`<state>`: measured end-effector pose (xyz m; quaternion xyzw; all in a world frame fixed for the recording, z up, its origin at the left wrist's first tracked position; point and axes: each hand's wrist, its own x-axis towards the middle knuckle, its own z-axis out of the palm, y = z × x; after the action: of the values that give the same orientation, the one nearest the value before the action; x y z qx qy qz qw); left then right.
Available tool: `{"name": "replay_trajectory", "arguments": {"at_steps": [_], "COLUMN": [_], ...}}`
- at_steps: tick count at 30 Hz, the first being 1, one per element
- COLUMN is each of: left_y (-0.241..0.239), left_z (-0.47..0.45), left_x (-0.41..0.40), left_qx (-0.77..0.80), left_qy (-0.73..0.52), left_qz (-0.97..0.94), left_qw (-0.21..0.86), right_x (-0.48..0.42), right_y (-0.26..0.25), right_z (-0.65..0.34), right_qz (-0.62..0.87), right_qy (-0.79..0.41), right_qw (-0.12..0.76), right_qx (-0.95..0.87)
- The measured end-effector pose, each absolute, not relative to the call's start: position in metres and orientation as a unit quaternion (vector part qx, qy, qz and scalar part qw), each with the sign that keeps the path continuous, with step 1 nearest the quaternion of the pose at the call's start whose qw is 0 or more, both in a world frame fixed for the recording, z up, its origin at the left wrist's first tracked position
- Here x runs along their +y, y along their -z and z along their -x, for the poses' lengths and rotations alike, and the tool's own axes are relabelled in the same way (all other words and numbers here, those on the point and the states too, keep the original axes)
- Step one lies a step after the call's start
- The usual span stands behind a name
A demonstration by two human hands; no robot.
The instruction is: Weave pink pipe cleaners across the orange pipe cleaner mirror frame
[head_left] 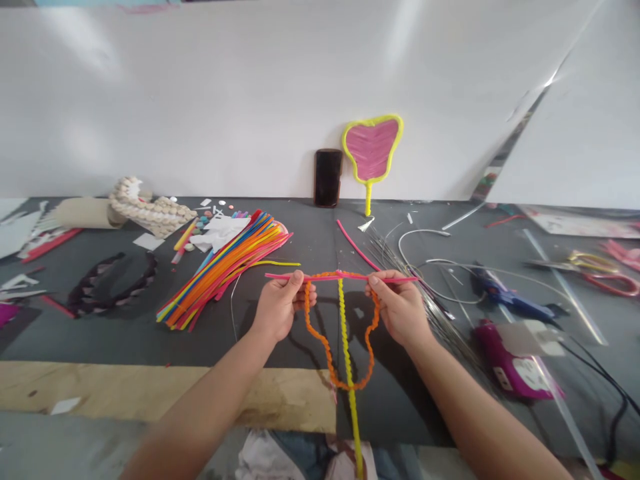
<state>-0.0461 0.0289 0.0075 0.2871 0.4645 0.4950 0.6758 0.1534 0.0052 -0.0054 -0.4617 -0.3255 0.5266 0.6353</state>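
Note:
A pink pipe cleaner [327,278] is stretched level between my two hands, its ends sticking out past my fingers. My left hand [283,303] pinches it near the left end, against the upper corner of an orange twisted pipe-cleaner loop [327,350]. At the loop's other upper corner, my right hand [400,307] grips the pink piece between thumb and fingers. The orange loop hangs below both hands with wavy sides. Down its middle runs a yellow twisted stem [345,327], which continues below the loop towards my lap. My fingertips partly hide the loop's corners.
A bundle of coloured pipe cleaners [225,270] lies left, beside a dark braided headband [113,283]. A phone [328,177] and a yellow-framed pink fan shape [373,150] lean on the white wall. Wires [440,320], a blue glue gun [515,293], scissors [590,267] and a magenta device [515,360] lie right.

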Motion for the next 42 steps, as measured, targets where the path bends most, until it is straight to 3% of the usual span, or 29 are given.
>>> {"name": "replay_trajectory", "arguments": {"at_steps": [10, 21, 42], "left_y": [-0.010, -0.009, -0.007], "left_z": [0.046, 0.044, 0.038], "left_x": [0.029, 0.028, 0.020], "left_qx": [0.450, 0.452, 0.470], "left_qy": [-0.497, -0.491, -0.471], "left_qz": [-0.267, -0.270, -0.318], "left_qw": [0.692, 0.694, 0.675], "right_x": [0.005, 0.001, 0.000], "right_y": [0.006, 0.001, -0.001], "right_z": [-0.154, -0.151, -0.155], "right_qz": [0.453, 0.404, 0.462], "right_qy": [-0.540, -0.660, -0.633], "right_qw": [0.633, 0.562, 0.446], "right_qx": [-0.321, -0.292, -0.433]}}
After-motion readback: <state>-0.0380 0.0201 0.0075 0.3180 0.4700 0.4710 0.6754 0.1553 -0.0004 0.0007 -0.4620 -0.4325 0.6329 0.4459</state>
